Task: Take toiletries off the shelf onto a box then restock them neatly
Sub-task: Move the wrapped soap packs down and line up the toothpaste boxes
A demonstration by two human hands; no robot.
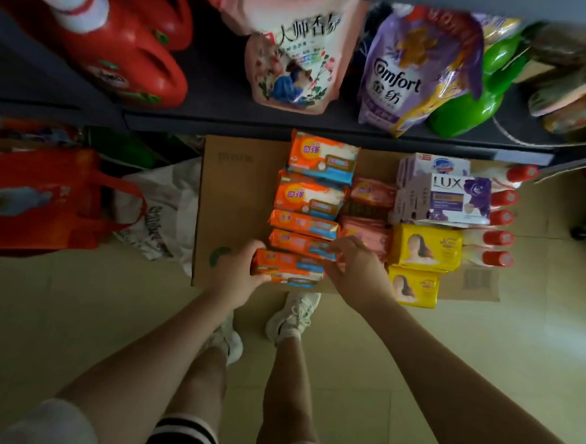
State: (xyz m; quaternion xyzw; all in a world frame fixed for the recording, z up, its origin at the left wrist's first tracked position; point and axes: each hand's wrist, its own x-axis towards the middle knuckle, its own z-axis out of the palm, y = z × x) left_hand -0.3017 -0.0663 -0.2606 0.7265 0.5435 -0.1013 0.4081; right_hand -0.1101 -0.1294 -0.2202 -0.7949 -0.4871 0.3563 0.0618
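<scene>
Glossy orange soap pack (287, 267) gripped by left hand (237, 275), right hand (353, 272)

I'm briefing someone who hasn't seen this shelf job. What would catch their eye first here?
Probably the column of orange soap packs running down the middle of the cardboard box on the floor, with the left hand and right hand both gripping the nearest pack. Above, red detergent jugs sit at the dark shelf's left, and a purple Comfort pouch further right.
</scene>
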